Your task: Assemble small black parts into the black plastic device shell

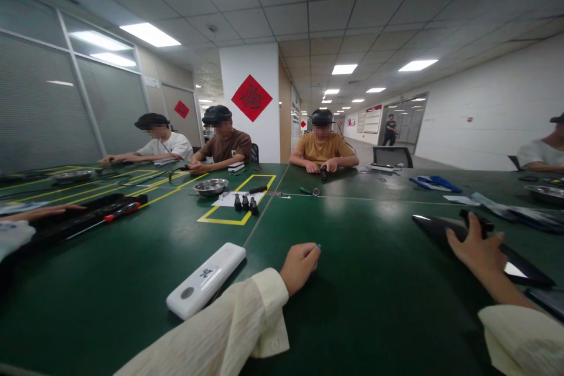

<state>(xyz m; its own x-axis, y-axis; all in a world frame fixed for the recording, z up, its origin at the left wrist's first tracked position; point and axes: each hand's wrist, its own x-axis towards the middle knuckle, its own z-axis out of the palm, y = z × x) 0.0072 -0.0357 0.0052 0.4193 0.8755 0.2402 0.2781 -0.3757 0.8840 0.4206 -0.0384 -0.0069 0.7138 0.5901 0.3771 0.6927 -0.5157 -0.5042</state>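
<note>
My left hand (pixel 300 265) rests on the green table (pixel 361 282), curled into a loose fist round a small blue-tipped thing that I cannot name. A white rectangular power bank (pixel 206 279) lies just left of my cream sleeve. My right hand (pixel 474 249) reaches to the right and grips a small black object lying on a flat black glossy tray (pixel 520 267).
Three people sit across the table; another person's hand (pixel 42 212) rests at the left by a black tool case with a red-handled screwdriver (pixel 121 211). A metal bowl (pixel 210 187), small black parts and a yellow-taped rectangle (pixel 229 220) lie mid-table. A further person sits far right.
</note>
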